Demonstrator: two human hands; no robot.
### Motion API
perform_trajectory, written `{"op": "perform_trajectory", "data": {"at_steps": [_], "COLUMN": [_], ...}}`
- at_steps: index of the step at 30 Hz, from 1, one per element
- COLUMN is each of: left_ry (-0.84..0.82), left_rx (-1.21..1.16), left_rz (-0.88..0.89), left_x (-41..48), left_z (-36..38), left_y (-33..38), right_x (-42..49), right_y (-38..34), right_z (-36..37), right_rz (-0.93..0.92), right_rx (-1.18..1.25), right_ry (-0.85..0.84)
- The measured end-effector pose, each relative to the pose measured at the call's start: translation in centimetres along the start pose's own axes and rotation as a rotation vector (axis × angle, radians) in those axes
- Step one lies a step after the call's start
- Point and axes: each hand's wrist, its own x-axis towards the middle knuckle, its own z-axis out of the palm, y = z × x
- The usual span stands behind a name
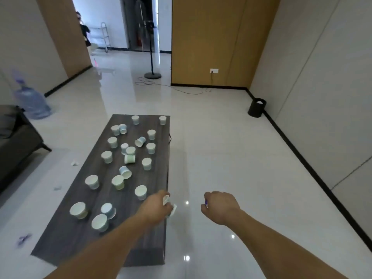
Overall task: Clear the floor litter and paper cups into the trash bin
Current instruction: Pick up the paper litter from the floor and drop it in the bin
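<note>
Litter scraps (pixel 74 163) lie on the floor (pixel 221 158) left of the dark bench (pixel 66 238), which carries many paper cups (pixel 117 182). Over its right edge the left grip (pixel 156 207) clenches crumpled paper (pixel 171 207); the right grip (pixel 220 207) pinches a small scrap (pixel 206 204). The trash bin (pixel 257 107) stands far right.

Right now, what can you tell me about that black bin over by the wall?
The trash bin is small, round and black, and looks like plastic. It stands upright on the glossy pale floor at the far right of the room, close against the dark baseboard of the grey wall. Its top is open, and something pale shows inside. Only the floor plainly touches it.
</note>
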Motion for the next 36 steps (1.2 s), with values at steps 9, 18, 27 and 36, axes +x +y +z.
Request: {"op": "perform_trajectory", "data": {"at_steps": [9,18,27,36], "left_ry": [-0.156,-0.222,-0.267,-0.301], "left_rx": [0.064,0.082,0.107,0.162], "left_rz": [0.21,0.333,0.434,0.405], "left_x": [14.4,35.8,54.3,75.0], "left_z": [7.3,9.7,8.5,12.3], "left_y": [16.0,26.4,38.7,50.7], "right_x": [2.6,15.2,28.5,45.8], "right_y": [21.1,34.6,46.7,64.8], "right_z": [-3.3,-6.8,-12.9,-15.7], "right_rz": [0.279,0.411,0.532,0.538], "right_rx": [0.04,0.098,0.157,0.192], "right_ry": [0.038,0.04,0.047,0.042]}}
